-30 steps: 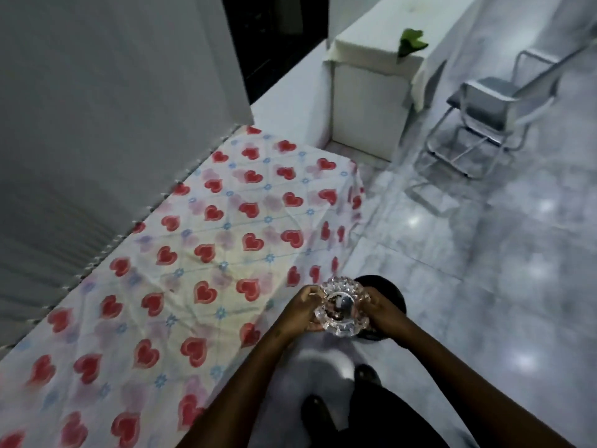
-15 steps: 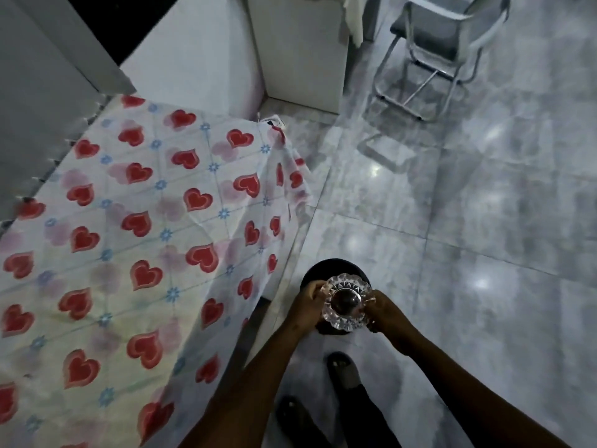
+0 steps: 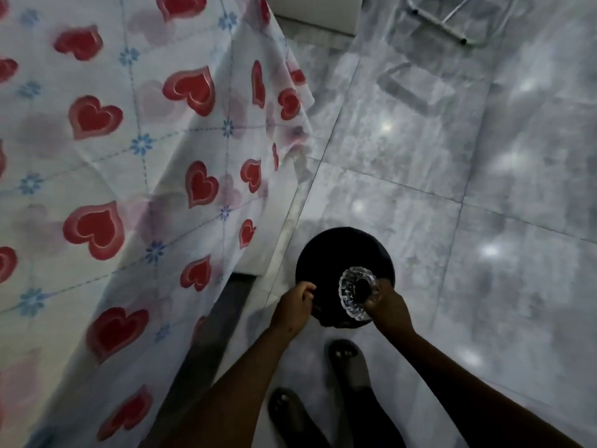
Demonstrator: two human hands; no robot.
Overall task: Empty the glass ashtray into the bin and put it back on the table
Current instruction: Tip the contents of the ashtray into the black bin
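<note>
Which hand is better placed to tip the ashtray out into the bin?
The right hand. It alone holds the glass ashtray, already above the black bin. The left hand is curled at the bin's near rim, off the glass.

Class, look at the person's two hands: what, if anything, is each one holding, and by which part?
Right hand holds the glass ashtray by its right rim, above the black bin. Left hand holds nothing.

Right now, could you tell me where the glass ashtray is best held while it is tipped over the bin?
By its thick scalloped rim, from the right side, as the right hand grips it. The glass ashtray is tilted over the black bin, so a rim grip probably leaves the bowl unobstructed.
</note>
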